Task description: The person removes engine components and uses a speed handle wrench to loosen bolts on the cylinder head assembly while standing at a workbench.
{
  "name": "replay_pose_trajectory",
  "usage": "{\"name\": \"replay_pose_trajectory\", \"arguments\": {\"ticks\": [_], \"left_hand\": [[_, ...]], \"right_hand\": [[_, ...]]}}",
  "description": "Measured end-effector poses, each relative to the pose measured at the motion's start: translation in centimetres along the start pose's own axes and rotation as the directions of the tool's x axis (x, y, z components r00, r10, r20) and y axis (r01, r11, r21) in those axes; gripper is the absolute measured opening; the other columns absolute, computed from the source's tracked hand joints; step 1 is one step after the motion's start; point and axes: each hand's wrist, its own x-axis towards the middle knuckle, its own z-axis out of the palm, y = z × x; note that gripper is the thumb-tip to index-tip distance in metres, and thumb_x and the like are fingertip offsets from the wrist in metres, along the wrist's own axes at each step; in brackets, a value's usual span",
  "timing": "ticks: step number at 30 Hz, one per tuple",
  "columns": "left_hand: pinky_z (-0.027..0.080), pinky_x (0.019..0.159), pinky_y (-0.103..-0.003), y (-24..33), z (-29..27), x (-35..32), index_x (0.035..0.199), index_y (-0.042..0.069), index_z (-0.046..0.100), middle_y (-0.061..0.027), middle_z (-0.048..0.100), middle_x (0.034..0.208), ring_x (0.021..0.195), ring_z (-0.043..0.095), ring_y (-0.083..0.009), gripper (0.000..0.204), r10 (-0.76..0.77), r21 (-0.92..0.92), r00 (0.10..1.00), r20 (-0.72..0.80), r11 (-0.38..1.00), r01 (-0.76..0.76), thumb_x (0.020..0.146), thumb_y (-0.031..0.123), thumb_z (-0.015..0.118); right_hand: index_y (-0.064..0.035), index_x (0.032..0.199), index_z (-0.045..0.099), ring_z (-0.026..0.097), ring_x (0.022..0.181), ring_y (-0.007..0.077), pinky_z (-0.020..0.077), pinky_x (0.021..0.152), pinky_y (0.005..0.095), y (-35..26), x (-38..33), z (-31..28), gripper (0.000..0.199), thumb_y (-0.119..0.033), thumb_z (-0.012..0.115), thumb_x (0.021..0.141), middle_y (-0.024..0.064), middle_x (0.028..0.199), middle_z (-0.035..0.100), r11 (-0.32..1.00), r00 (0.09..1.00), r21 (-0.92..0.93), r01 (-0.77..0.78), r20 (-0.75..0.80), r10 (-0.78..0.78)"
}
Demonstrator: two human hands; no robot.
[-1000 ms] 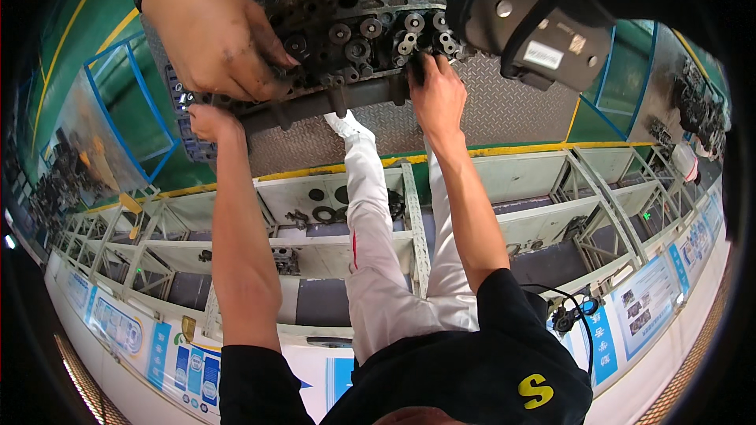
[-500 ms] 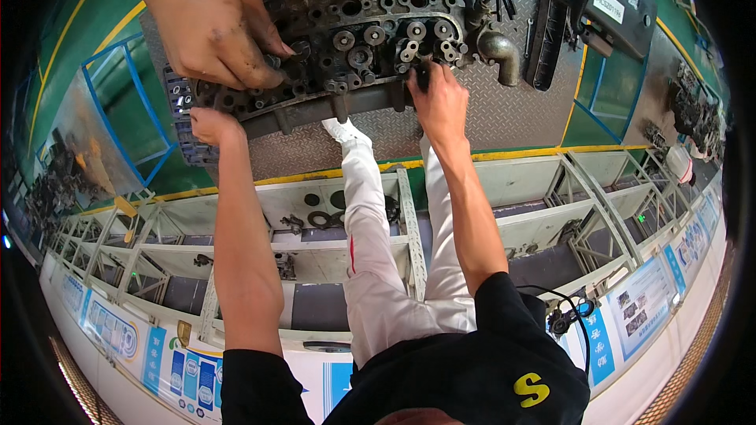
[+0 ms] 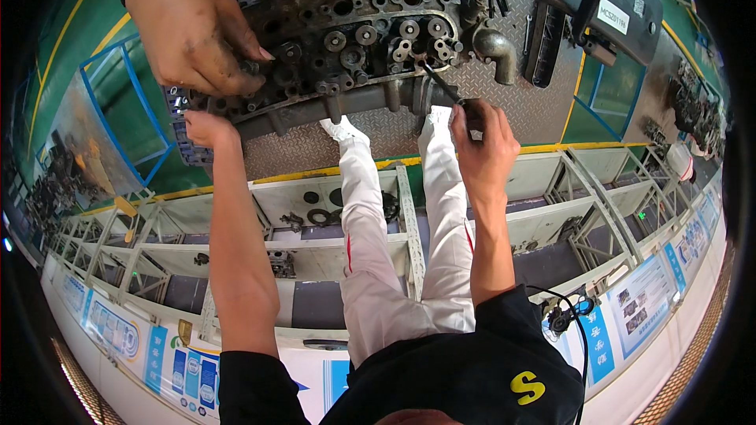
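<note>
1. Your right hand (image 3: 482, 142) is closed in a fist around the dark handle of a slim tool (image 3: 445, 88), thumb wrapped over; the thin metal shaft runs up and left until its tip meets the near edge of the cylinder head (image 3: 346, 39).
2. Your left hand (image 3: 206, 127) is curled against the left end of that head, fingers bent at its lower corner; whether it grips or only presses, you cannot tell.
3. The cylinder head is a long, greasy cast-metal block, dark and rough, dotted with round valve springs and bolt holes, with a curved grey pipe elbow (image 3: 498, 49) at its right end.
4. Another person's hand (image 3: 193, 27), smudged with oil and wearing a dark wristband, rests fingers-down on the head's upper left part.
5. The head lies on grey diamond-pattern tread plate (image 3: 520, 102), with a black ribbed part just right of the elbow.
6. Your white trouser legs (image 3: 394, 252) stand beside a pale metal rack holding dark rings.
</note>
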Motion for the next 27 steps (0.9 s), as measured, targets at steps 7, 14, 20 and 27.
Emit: {"name": "replay_pose_trajectory", "arguments": {"ticks": [7,14,20,27], "left_hand": [[0.048,0.080,-0.046,0.0,0.0,-0.7,0.099,-0.009,0.068,-0.0236,0.069,0.102,0.087,0.062,-0.0366,0.049,-0.043,-0.053,0.999,0.032,0.998,0.045,0.090,0.033,0.047],[0.049,0.080,-0.049,-0.3,0.1,0.1,0.100,-0.009,0.070,-0.0257,0.068,0.109,0.092,0.064,-0.0381,0.048,-0.061,-0.073,0.998,0.027,0.995,0.063,0.088,0.033,0.048],[0.049,0.086,-0.048,-0.1,-0.3,0.4,0.101,-0.008,0.070,-0.0260,0.067,0.112,0.097,0.064,-0.0395,0.048,-0.038,-0.022,0.999,0.016,0.999,0.038,0.088,0.033,0.048],[0.049,0.089,-0.048,-1.1,0.4,0.8,0.106,-0.004,0.070,-0.0233,0.067,0.117,0.103,0.063,-0.0406,0.047,0.097,0.156,0.985,0.145,0.981,-0.119,0.089,0.033,0.047]], "right_hand": [[-0.0005,0.101,0.065,0.068,0.066,0.0262,0.0531,0.058,0.0350,0.6,0.9,1.0,0.024,-0.014,0.075,0.085,0.0117,0.082,0.065,0.999,0.999,0.030,-0.034,0.017,0.033],[-0.0008,0.102,0.066,0.068,0.071,0.0326,0.0532,0.062,0.0387,1.0,1.5,1.4,0.024,-0.012,0.075,0.083,0.0144,0.083,0.066,0.995,0.996,0.042,-0.091,0.022,0.090],[-0.0026,0.104,0.066,0.067,0.077,0.0352,0.0537,0.066,0.0401,0.8,1.9,3.1,0.024,-0.009,0.074,0.083,0.0138,0.089,0.065,0.996,0.996,0.081,-0.042,0.085,0.035],[-0.0011,0.110,0.066,0.067,0.085,0.0367,0.0540,0.072,0.0405,2.9,1.6,6.6,0.027,-0.011,0.071,0.085,0.0169,0.097,0.066,0.991,0.984,-0.010,-0.134,0.120,0.135]]}}
